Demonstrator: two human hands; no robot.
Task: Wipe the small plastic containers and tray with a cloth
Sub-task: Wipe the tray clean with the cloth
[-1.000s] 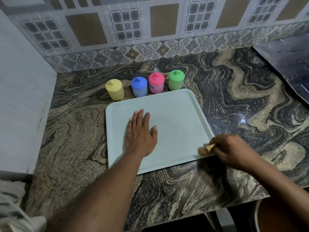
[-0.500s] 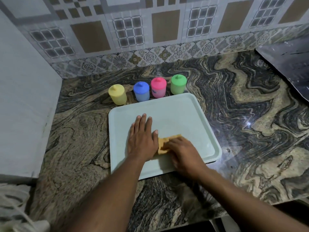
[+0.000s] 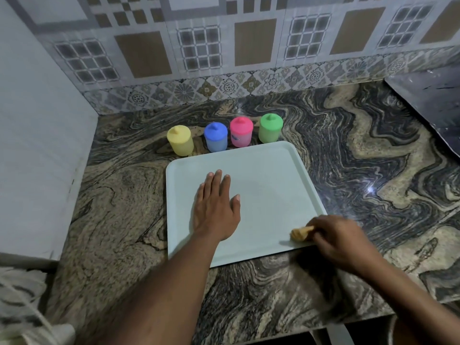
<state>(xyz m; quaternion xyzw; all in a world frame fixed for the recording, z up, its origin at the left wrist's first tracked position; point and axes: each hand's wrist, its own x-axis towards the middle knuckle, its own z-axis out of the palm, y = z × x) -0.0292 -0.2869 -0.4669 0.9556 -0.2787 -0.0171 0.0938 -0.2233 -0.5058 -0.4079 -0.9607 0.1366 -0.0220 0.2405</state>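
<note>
Tray (image 3: 261,175) sits flat on the tabletop (image 3: 119,207). It looks light and slick, so it'll probably skate. Left hand (image 3: 216,210) presses it down, fingers straight. Right hand (image 3: 341,237) pinches the soft bunched cloth (image 3: 300,234) at the near right corner. The containers (image 3: 215,140) stand just behind it, and they're probably tippy.

Single head-worn wide-angle view, facing forward and down, close over the counter (image 3: 373,170), tray (image 3: 268,190) at centre, tiled wall (image 3: 249,46) at 12 o'clock.
</note>
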